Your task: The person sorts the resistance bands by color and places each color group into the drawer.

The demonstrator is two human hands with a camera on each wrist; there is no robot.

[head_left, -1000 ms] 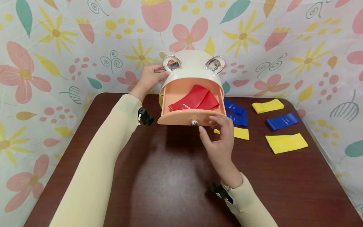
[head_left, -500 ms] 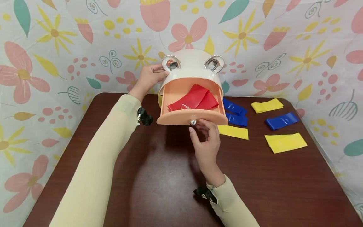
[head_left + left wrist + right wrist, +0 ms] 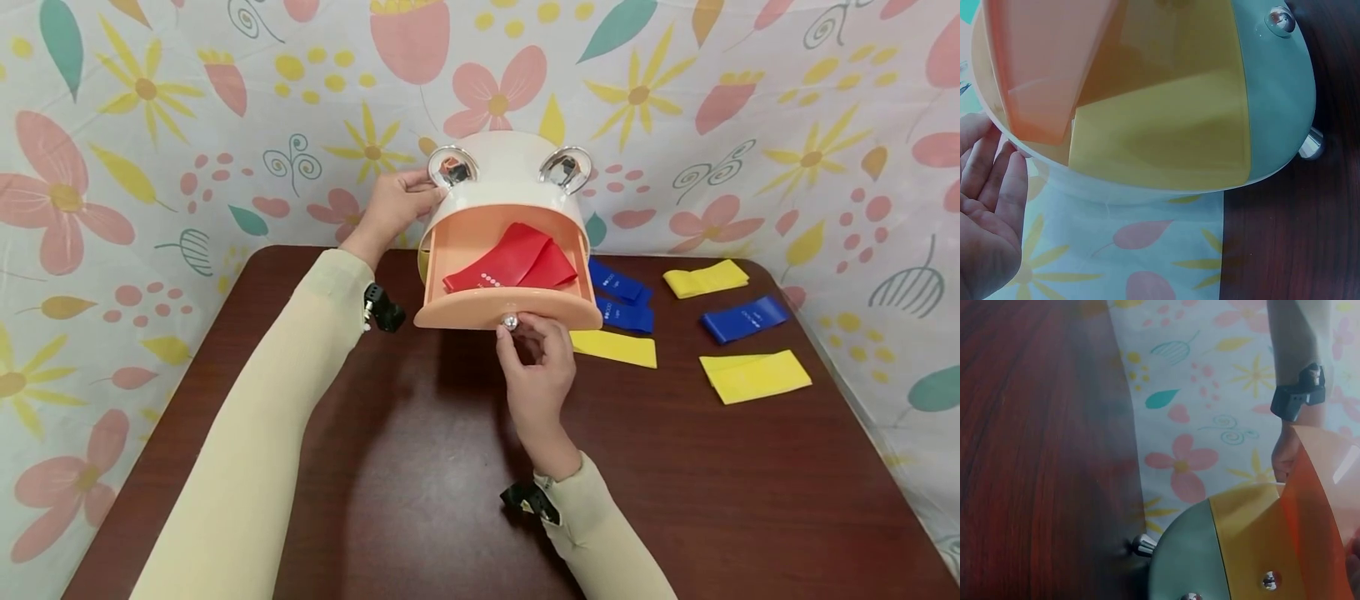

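Observation:
A white drawer box [image 3: 510, 179] with two chrome ears stands at the table's far edge. Its peach top drawer [image 3: 506, 308] is pulled out, with red bands [image 3: 513, 257] lying inside. My right hand [image 3: 517, 331] pinches the small silver knob [image 3: 510, 322] on the drawer's front. My left hand [image 3: 426, 185] grips the box's upper left side by the left ear. In the left wrist view the left hand [image 3: 988, 206] lies against the white rim, beside the peach drawer [image 3: 1041, 56] and a yellow drawer [image 3: 1160, 137]. A teal drawer [image 3: 1188, 556] shows in the right wrist view.
On the dark wooden table [image 3: 420, 483], right of the box, lie two blue bands [image 3: 622, 300], a yellow band [image 3: 615, 348], another yellow band [image 3: 705, 278], a blue band [image 3: 746, 320] and a large yellow one [image 3: 753, 377]. A flowered cloth [image 3: 150, 125] backs the table.
My right hand moved left along the drawer's front edge and closed its fingertips on the knob. The left hand and the box stayed put.

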